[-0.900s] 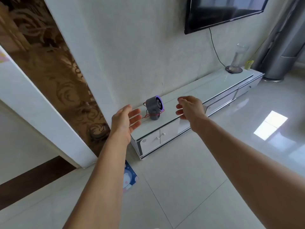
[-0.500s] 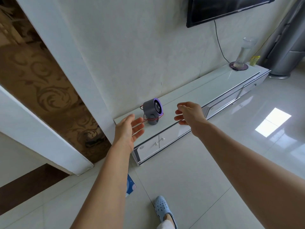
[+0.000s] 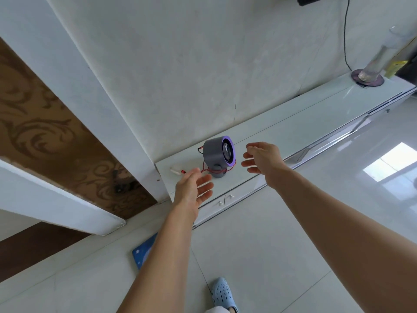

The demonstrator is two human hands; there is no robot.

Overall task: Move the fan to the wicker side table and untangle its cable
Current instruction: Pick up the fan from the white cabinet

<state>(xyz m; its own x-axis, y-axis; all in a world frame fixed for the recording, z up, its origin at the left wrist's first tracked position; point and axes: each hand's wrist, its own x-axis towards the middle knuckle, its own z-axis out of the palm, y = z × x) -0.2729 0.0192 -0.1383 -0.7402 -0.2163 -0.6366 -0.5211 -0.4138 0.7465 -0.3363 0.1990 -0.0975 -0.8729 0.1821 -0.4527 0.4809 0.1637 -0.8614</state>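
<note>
A small grey fan (image 3: 216, 153) with a purple front ring stands upright on the left end of a long white TV cabinet (image 3: 293, 129). A thin red cable (image 3: 204, 169) loops around its base and runs left to a white plug (image 3: 176, 170) lying on the cabinet top. My left hand (image 3: 191, 190) reaches out with straight fingers, just below and left of the fan, holding nothing. My right hand (image 3: 262, 158) hovers to the fan's right, fingers relaxed and slightly bent, not touching it. No wicker side table is in view.
A glass vase (image 3: 374, 64) on a dark mat stands at the cabinet's far right under a hanging black cord (image 3: 344, 35). A white door frame (image 3: 94, 105) rises left of the cabinet. On the tiled floor lie a blue mat (image 3: 143, 251) and my blue shoe (image 3: 223, 294).
I have stepped closer to the cabinet, so the fan looks larger. Both hands have moved nearer to the fan, one on each side. The white plug has come into view.
</note>
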